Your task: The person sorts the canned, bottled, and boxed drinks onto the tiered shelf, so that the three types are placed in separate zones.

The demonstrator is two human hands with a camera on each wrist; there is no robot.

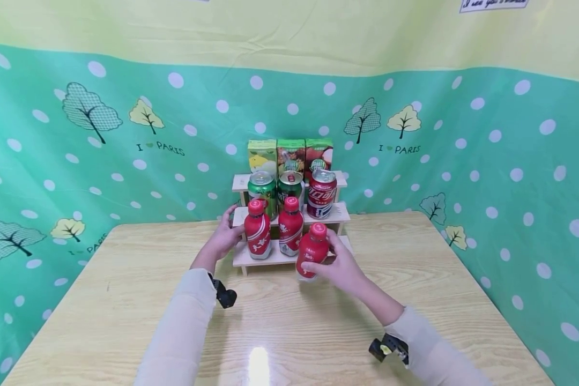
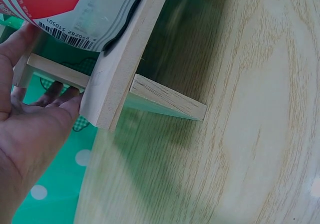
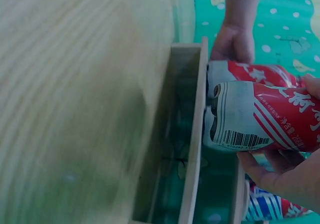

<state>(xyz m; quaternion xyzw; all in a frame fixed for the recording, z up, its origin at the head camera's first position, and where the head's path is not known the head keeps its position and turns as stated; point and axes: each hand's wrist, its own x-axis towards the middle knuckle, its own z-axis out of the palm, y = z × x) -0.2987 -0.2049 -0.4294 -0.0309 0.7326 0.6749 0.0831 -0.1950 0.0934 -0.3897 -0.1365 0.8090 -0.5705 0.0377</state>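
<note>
My right hand (image 1: 340,268) holds a red plastic drink bottle (image 1: 312,249) with a red cap, thumb on the near side, fingers round the far side. The bottle tilts at the front right of a three-tier wooden shelf (image 1: 270,261). In the right wrist view its white base with a barcode overlaps the lowest tier. My left hand (image 1: 223,238) grips the shelf's left end; in the left wrist view some fingers (image 2: 55,95) pass behind a wooden crossbar. Two more red bottles, a left one (image 1: 258,230) and a middle one (image 1: 290,228), stand on the lowest tier.
The middle tier carries two green cans, one at left (image 1: 262,187) and one at centre (image 1: 290,186), and a red can (image 1: 322,195). Several juice cartons (image 1: 291,155) line the top tier. Behind the wooden table (image 1: 140,289) hangs a green dotted cloth (image 1: 198,145).
</note>
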